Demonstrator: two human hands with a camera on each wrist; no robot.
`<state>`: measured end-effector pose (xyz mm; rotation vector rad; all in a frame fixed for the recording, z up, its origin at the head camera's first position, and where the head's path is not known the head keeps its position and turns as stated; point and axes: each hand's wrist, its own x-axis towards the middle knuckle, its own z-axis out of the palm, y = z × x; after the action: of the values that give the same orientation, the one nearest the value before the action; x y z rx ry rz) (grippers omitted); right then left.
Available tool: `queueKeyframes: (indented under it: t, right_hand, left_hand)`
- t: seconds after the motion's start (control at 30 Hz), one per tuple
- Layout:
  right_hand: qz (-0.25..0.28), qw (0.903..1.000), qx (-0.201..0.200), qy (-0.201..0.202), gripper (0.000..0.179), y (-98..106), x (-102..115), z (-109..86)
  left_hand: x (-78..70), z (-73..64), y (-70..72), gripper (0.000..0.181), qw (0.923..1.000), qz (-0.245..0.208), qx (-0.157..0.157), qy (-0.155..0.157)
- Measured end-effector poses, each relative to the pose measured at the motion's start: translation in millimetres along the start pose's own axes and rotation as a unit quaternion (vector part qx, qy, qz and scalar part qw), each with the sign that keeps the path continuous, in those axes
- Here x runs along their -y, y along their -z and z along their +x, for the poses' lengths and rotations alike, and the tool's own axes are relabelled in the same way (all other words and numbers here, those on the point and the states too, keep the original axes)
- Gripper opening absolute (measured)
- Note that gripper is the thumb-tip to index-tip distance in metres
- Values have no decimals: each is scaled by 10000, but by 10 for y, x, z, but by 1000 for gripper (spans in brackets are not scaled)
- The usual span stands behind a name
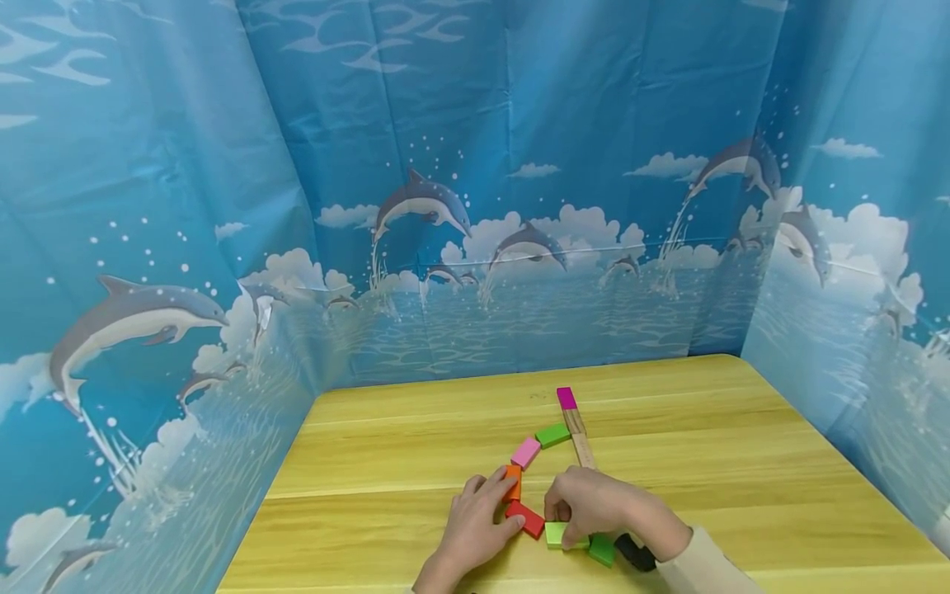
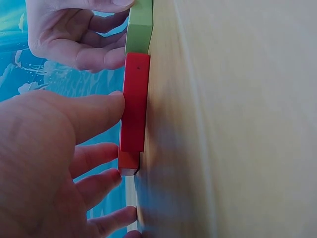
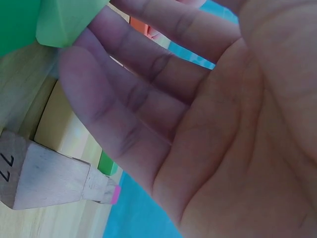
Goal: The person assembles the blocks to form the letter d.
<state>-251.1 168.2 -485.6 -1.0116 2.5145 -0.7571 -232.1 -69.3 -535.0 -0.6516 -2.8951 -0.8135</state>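
Note:
Down by the front of the table, my right hand (image 1: 594,502) pinches a light green block (image 1: 554,536) between thumb and fingers. A darker green block (image 1: 602,550) meets its right end. Left of it lies a red block (image 1: 527,520), which the thumb of my left hand (image 1: 475,525) touches. The other left fingers stretch forward, with fingertips on an orange block (image 1: 515,493). In the left wrist view the red block (image 2: 134,101) stands end to end with the light green block (image 2: 140,29). My right palm hides part of the right wrist view.
Beyond the orange block, a pink block (image 1: 526,454) and a green block (image 1: 552,436) continue the curve. A line of plain wooden blocks (image 1: 582,450) runs toward my right hand from a magenta block (image 1: 566,398). A dolphin-print curtain (image 1: 519,313) surrounds the wooden table (image 1: 371,462).

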Motion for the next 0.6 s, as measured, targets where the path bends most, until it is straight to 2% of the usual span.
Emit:
queueKeyframes:
  t: [0.2,0.37,0.47,0.6]
  right_hand:
    - [49,10000,-12,-38,24,-1,8,-25]
    - [323,9995,-43,34,24,77,-11,-45]
    - [378,9989,-217,165,25,163,-17,-56]
    - [124,9979,-532,347,25,257,-15,-86]
  left_hand:
    - [-7,-11,-19,57,10000,-10,-31,-11]
    - [-2,-7,-39,57,10000,-6,-5,4]
    - [2,2,-40,57,10000,-29,-25,-5]
    - [14,1,-42,59,10000,-9,-32,-3]
